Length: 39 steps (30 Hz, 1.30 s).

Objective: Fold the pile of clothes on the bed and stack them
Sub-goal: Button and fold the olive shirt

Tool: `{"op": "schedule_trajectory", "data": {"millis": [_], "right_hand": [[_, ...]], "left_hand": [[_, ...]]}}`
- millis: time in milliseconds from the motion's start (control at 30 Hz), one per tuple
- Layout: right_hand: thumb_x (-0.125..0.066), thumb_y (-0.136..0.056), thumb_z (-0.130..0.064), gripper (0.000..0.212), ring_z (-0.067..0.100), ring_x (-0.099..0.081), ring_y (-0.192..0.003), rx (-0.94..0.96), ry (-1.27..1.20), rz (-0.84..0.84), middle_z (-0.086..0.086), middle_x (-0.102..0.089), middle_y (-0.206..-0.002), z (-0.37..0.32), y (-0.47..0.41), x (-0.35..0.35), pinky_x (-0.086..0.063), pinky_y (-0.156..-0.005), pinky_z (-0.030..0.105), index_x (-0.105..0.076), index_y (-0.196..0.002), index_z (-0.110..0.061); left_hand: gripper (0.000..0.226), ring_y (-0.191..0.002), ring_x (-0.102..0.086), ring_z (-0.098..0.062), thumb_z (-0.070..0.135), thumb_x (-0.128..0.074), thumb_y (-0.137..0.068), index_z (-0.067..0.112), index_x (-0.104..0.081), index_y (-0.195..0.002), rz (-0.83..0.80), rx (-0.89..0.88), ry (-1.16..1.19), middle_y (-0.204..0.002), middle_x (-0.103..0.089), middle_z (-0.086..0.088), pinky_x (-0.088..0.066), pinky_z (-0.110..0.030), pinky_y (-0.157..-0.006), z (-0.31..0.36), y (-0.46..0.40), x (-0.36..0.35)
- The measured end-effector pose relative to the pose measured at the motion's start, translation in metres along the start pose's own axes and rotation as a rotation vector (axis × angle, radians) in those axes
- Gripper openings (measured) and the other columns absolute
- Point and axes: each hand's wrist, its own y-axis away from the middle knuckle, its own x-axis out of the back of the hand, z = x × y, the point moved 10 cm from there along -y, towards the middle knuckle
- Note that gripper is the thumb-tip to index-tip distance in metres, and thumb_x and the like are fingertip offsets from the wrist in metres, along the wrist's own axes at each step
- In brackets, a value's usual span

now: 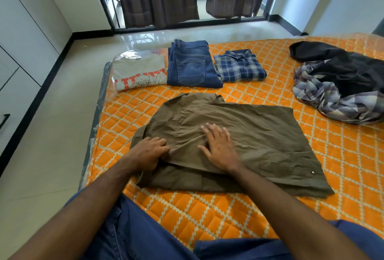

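The left hand (148, 150) curls its fingers round a fold at the near left edge of the olive shirt (239, 141), while the right hand (219, 147) lies flat, fingers spread, on the cloth just beside it. Beyond both hands sit the folded grey T-shirt (139, 72), jeans (192, 64) and blue plaid shirt (240, 65). Far right of the right hand lies the unfolded pile (340, 81) on the bed (207, 214).

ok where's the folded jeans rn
In the head view, the folded jeans lie at the bed's far edge, left of centre, between the grey printed T-shirt and the blue plaid shirt.
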Motion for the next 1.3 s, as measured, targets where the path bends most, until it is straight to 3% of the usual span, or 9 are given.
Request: {"op": "schedule_trajectory", "data": {"millis": [133,267,533,700,800,933,1033,1133,1300], "right_hand": [[-0.025,-0.099,-0.069,0.078,0.023,-0.001,-0.158,0.142,0.109,-0.117,0.004,-0.007,-0.171,-0.021,0.025,-0.034,-0.003,-0.125,0.054,-0.016,-0.163,-0.025],[-0.021,-0.097,-0.074,0.085,0.023,0.008,-0.158,0.087,0.100,-0.153,0.004,0.004,-0.172,-0.025,0.035,-0.049,0.001,-0.124,0.055,-0.004,-0.164,-0.025],[-0.010,-0.091,-0.084,0.091,0.028,0.026,-0.153,-0.042,0.106,-0.269,0.006,0.023,-0.168,-0.023,0.035,-0.064,0.014,-0.119,0.063,0.008,-0.162,-0.031],[-0.015,-0.094,-0.080,0.082,0.028,0.027,-0.153,0.000,0.044,-0.386,-0.002,0.025,-0.167,-0.019,0.026,-0.064,0.016,-0.120,0.061,0.012,-0.160,-0.040],[-0.016,-0.098,-0.075,0.077,0.024,0.018,-0.156,0.119,0.104,-0.334,-0.002,0.014,-0.170,-0.004,0.030,-0.050,0.007,-0.125,0.054,0.008,-0.161,-0.039],[-0.019,-0.098,-0.075,0.075,0.024,0.000,-0.158,0.120,0.174,-0.249,-0.004,-0.003,-0.171,0.046,0.046,-0.032,0.001,-0.123,0.052,-0.006,-0.163,-0.038],[-0.006,-0.094,-0.078,0.076,0.019,0.007,-0.158,0.022,0.155,-0.294,-0.008,0.007,-0.171,0.090,0.050,-0.020,0.005,-0.125,0.050,0.001,-0.161,-0.043],[0.008,-0.086,-0.080,0.088,0.018,0.005,-0.158,-0.102,0.080,-0.292,-0.008,0.006,-0.171,0.121,0.035,-0.010,0.004,-0.126,0.050,-0.002,-0.162,-0.039],[-0.031,-0.104,-0.059,0.068,0.021,0.004,-0.158,-0.318,0.007,-0.297,-0.002,0.002,-0.172,0.177,-0.015,0.003,0.004,-0.126,0.051,-0.013,-0.163,-0.029]], "left_hand": [[0.005,-0.087,-0.052,-0.016,0.030,-0.051,-0.093,0.028,-0.047,-0.096,0.053,0.163,0.342,-0.097,-0.049,0.008,-0.041,-0.035,-0.075,-0.020,0.003,0.004],[0.035,-0.100,-0.055,-0.014,0.061,-0.045,-0.098,0.031,-0.047,-0.114,-0.019,0.207,0.226,-0.110,-0.057,0.009,-0.041,-0.035,-0.083,-0.009,-0.005,-0.008],[0.010,-0.088,-0.064,-0.023,0.031,-0.043,-0.105,0.025,-0.049,-0.111,-0.046,0.325,0.231,-0.103,-0.068,-0.001,-0.047,-0.038,-0.068,-0.019,-0.008,-0.018],[0.034,-0.104,-0.052,-0.016,0.038,-0.041,-0.096,0.023,-0.052,-0.125,0.251,-0.010,0.010,-0.121,-0.052,0.002,-0.047,-0.033,-0.080,0.029,-0.025,0.024],[0.022,-0.093,-0.055,-0.020,0.036,-0.042,-0.098,0.021,-0.053,-0.110,0.034,-0.247,0.102,-0.110,-0.055,-0.002,-0.046,-0.035,-0.076,0.059,-0.032,0.000],[0.020,-0.095,-0.057,-0.023,0.036,-0.053,-0.099,0.018,-0.054,-0.107,-0.289,-0.155,0.234,-0.109,-0.058,-0.004,-0.038,-0.027,-0.074,0.037,-0.027,-0.035],[0.030,-0.096,-0.064,-0.023,0.043,-0.044,-0.103,0.021,-0.064,-0.111,-0.424,-0.036,0.160,-0.107,-0.068,-0.003,-0.041,-0.028,-0.071,0.020,-0.044,-0.026],[0.030,-0.096,-0.064,-0.020,0.042,-0.041,-0.104,0.024,-0.064,-0.112,-0.274,0.025,0.169,-0.106,-0.067,0.002,-0.048,-0.032,-0.075,0.011,-0.093,0.001],[0.042,-0.126,-0.050,-0.026,0.033,-0.049,-0.099,0.019,-0.045,-0.138,-0.030,0.081,0.072,-0.139,-0.047,-0.005,-0.044,-0.041,-0.100,0.021,-0.197,0.041]]}}
